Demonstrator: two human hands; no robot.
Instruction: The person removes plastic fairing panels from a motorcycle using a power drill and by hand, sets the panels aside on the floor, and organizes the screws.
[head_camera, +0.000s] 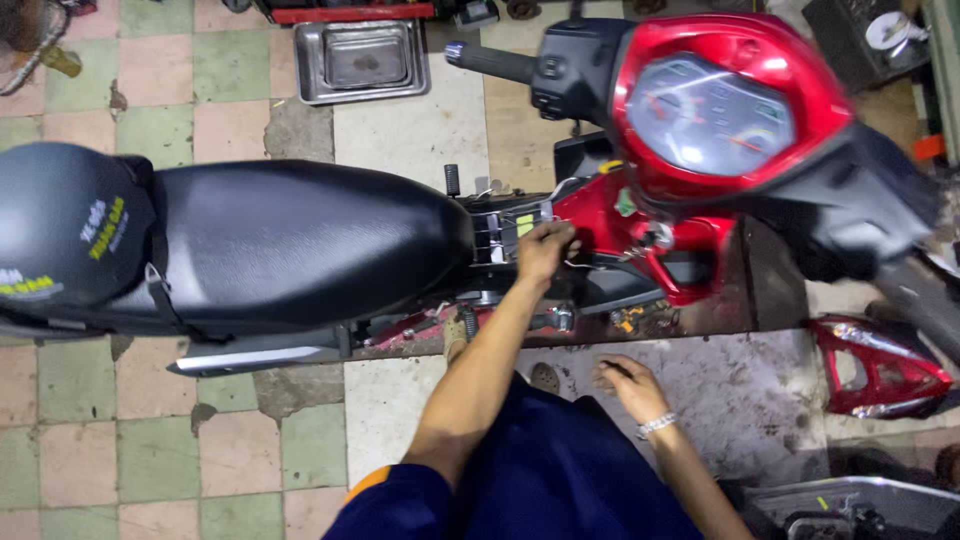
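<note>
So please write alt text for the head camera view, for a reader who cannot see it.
A person's left hand reaches into the opened middle of a red and black motorbike, just ahead of its black padded seat. The right hand rests open on the grey concrete floor.

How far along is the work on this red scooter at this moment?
Done: a red body panel lies off on the floor, and the frame is exposed. In hand: the left hand reaches into the exposed wiring ahead of the seat; the right hand rests on the floor. Left: the panel is not refitted.
</note>
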